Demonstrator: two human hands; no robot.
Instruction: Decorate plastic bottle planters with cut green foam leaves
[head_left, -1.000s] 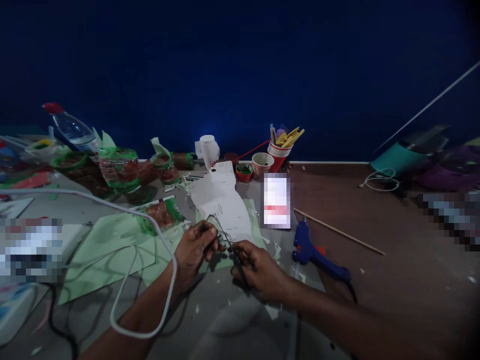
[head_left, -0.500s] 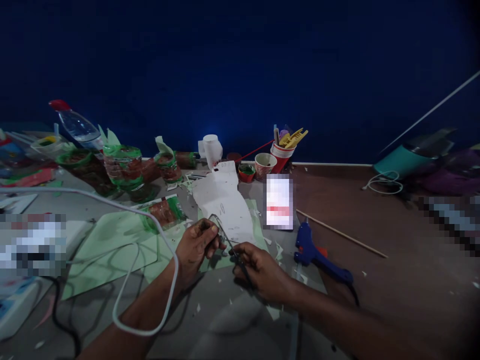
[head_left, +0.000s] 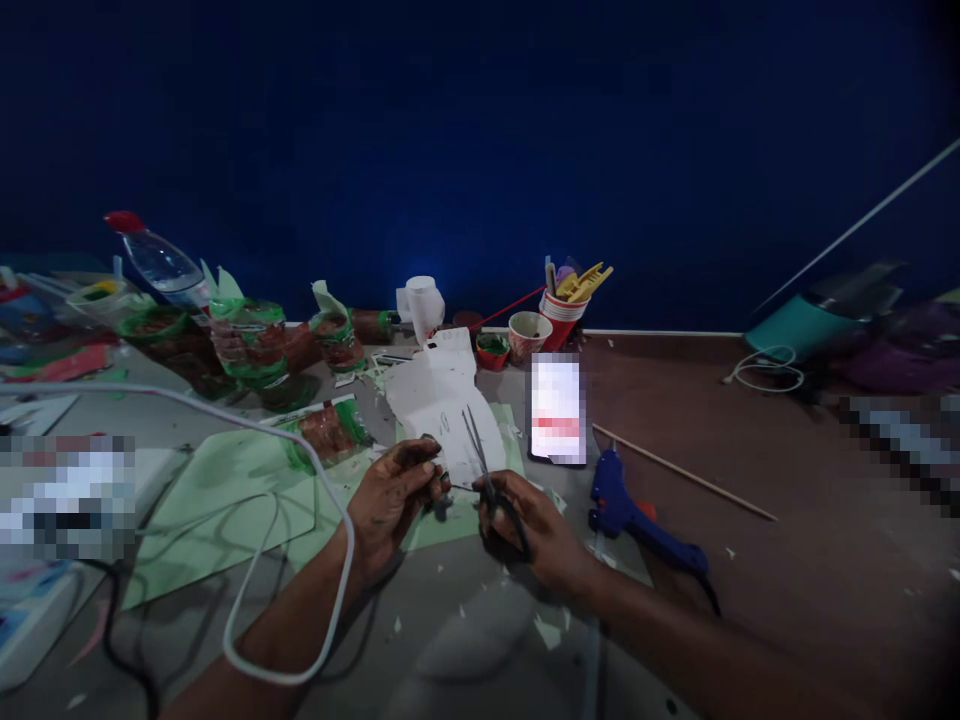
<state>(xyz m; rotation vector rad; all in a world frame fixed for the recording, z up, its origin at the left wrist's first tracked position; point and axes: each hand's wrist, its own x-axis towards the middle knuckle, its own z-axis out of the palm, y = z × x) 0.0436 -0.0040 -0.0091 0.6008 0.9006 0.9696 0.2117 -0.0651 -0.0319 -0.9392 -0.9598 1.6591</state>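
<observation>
My right hand (head_left: 536, 530) grips a pair of scissors (head_left: 487, 470) by the black handles. The blades point up and away over a torn white sheet with printed marks (head_left: 427, 400). To the left, the fingers of my left hand (head_left: 397, 500) are curled together and smudged dark. Something small and dark sits at its fingertips, too small to name. The two hands are apart. Beneath them lies pale green paper (head_left: 442, 533) on the grey tabletop, with paper scraps scattered around.
A blue glue gun (head_left: 622, 505) and a thin wooden stick (head_left: 686, 472) lie at right, near a lit phone (head_left: 556, 410). Brown-green wrapped containers (head_left: 247, 340) and a plastic bottle (head_left: 161, 265) stand at left. A white cable (head_left: 349, 550) loops in front of my left forearm.
The scissors have swung away from my left fingertips to the right, and their blades now point more upright. My left hand has stayed nearly in place, its fingers slightly more spread.
</observation>
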